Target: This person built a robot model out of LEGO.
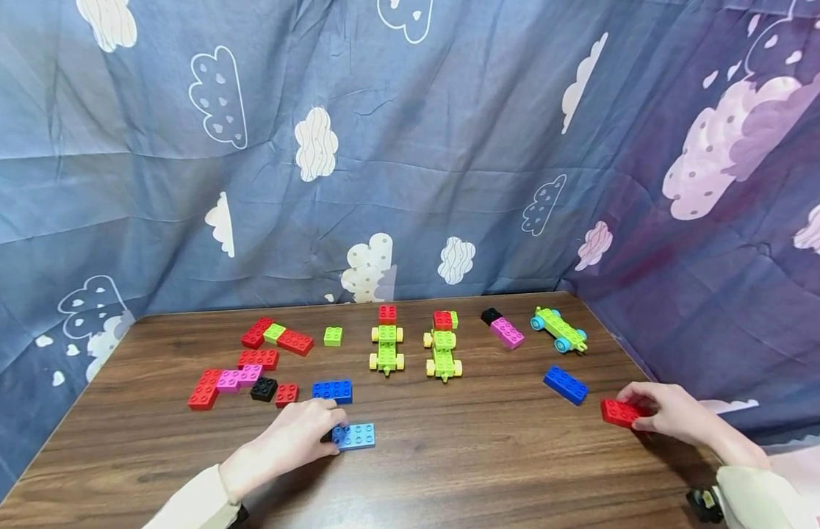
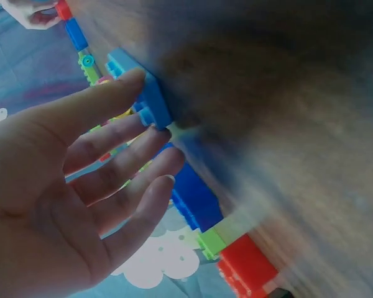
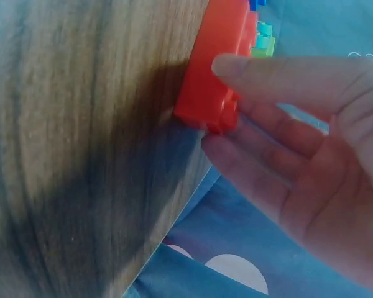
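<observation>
Near the table's front, my left hand (image 1: 297, 432) pinches one end of a light blue building brick (image 1: 359, 436) between thumb and fingers. In the left wrist view the thumb lies along the side of the light blue brick (image 2: 150, 93), and the other fingers are spread loosely. A dark blue brick (image 1: 333, 390) lies just beyond that hand. Over at the right edge, my right hand (image 1: 671, 411) grips a red brick (image 1: 618, 413) by its near end. The right wrist view has the thumb on the side of the red brick (image 3: 212, 74), close over the wood.
Several red, pink, black and green bricks, among them a red brick (image 1: 205, 389), lie at the left. Two green wheeled bases (image 1: 386, 353) stand at the back middle; a green base with blue wheels (image 1: 558, 329) and a blue brick (image 1: 566, 385) lie right. A cloud-patterned curtain (image 1: 271, 184) borders the table.
</observation>
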Motion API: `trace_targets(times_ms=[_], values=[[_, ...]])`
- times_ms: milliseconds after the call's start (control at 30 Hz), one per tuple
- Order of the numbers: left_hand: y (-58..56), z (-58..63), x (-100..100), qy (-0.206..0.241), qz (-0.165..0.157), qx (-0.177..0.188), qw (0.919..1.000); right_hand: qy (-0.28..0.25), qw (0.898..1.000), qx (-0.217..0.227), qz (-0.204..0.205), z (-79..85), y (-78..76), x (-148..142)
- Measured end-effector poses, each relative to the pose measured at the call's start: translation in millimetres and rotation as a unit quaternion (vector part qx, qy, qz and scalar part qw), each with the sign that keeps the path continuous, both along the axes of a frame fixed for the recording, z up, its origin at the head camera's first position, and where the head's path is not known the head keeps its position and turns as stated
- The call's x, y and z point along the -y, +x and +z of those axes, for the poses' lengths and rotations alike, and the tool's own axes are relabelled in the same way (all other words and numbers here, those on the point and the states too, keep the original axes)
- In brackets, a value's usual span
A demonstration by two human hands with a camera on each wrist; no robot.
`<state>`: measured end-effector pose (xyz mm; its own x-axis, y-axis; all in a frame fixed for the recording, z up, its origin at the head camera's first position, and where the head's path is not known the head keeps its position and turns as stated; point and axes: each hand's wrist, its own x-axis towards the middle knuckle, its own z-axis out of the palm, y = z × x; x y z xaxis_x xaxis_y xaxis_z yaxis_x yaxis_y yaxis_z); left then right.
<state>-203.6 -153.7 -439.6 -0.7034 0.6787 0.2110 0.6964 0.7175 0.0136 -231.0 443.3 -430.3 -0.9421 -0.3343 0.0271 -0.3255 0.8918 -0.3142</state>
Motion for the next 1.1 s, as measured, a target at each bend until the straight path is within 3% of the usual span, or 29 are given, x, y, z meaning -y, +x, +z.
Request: trace_targets(times_ms=[200,367,467,633,1100], values=[[-1.3,-4.0,-7,0.013,-0.016,-0.003,0.9998,-0.022,0.998,-0.003,0.061,-2.1,3.6,6],[-4.7,-7.8,-19,0.008,-0.020,0.004,0.9998,-0.070,0.990,0.012,0.123,-6.9,5.9,12],[-8.6,-8.1,-25,0.012,-0.029,-0.004,0.9995,-0.081,0.986,0.025,0.141,-5.7,5.8,18],[-14.2,-8.0,-32,0.021,-0.040,-0.023,0.9987,-0.085,0.980,0.023,0.177,-2.2,5.0,36],[-25.0,-7.3,-55,0.000,-0.034,0.005,0.9994,-0.041,0.970,-0.042,0.236,-0.4,-4.6,104]])
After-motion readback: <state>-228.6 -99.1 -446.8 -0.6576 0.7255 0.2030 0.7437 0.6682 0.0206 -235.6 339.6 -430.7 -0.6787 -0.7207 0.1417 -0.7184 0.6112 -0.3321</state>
